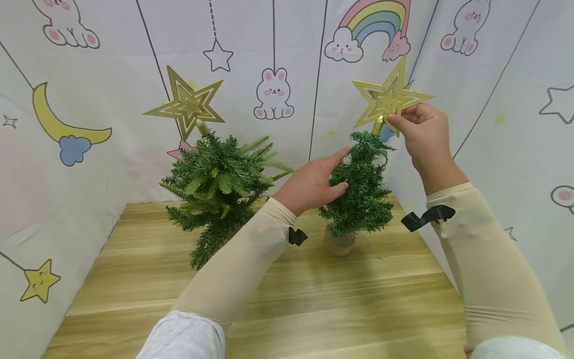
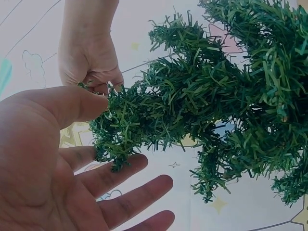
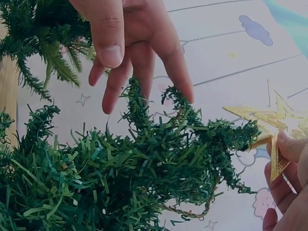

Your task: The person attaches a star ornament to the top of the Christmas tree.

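Observation:
A gold star tree topper (image 1: 389, 99) stands at the tip of the small green artificial Christmas tree (image 1: 360, 199) on the right. My right hand (image 1: 423, 132) pinches the star's lower right part between thumb and fingers, as the right wrist view also shows on the star (image 3: 276, 127). Beside the upper left of that tree is my left hand (image 1: 314, 184), fingers spread and mostly straight, the fingertips at the branches. In the left wrist view the left hand (image 2: 62, 159) lies around the treetop without gripping it. Foliage hides the star's lower end.
A fuller artificial tree (image 1: 219, 179) stands to the left, topped by another gold star (image 1: 190, 103). Both trees stand on a wooden table (image 1: 287, 309). The right tree has a pale round base (image 1: 339, 242). Printed cloth walls (image 1: 242, 30) enclose the back and sides.

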Action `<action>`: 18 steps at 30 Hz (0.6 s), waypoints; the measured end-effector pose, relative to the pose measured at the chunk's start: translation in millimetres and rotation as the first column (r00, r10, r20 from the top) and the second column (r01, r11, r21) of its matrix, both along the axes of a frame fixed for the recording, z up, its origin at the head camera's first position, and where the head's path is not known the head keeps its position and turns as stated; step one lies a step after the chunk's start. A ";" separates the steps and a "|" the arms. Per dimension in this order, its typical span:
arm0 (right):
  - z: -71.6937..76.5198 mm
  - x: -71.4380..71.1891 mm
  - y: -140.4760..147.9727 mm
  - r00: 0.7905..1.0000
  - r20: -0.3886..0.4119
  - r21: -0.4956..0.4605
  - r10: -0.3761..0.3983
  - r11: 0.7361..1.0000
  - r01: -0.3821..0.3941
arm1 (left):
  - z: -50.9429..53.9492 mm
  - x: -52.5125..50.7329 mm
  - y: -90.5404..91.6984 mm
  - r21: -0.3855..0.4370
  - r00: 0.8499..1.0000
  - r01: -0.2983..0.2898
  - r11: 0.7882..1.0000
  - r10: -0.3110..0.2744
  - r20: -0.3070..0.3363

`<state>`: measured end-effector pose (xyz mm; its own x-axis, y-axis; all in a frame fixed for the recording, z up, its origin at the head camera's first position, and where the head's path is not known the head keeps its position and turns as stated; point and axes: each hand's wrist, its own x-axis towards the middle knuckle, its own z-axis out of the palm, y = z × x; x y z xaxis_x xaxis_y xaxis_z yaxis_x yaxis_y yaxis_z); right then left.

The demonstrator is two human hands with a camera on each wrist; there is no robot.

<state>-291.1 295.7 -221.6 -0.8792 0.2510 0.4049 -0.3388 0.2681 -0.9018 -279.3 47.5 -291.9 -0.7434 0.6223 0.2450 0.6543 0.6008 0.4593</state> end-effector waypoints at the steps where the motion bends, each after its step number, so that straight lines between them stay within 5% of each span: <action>1: -0.1 -0.3 -0.1 1.000 0.001 0.006 0.000 1.000 0.000 | 0.1 -0.2 -0.2 -0.002 1.000 0.000 1.000 0.000 -0.001; 18: -4.0 -2.1 2.0 0.989 0.146 0.160 0.005 0.987 -0.028 | -3.0 -3.8 -3.1 0.000 1.000 -0.023 1.000 0.023 -0.003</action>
<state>-293.1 297.7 -225.6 -0.9349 0.1776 0.3074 -0.2139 0.4094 -0.8869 -283.1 44.4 -294.9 -0.7566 0.6054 0.2472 0.6419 0.6156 0.4572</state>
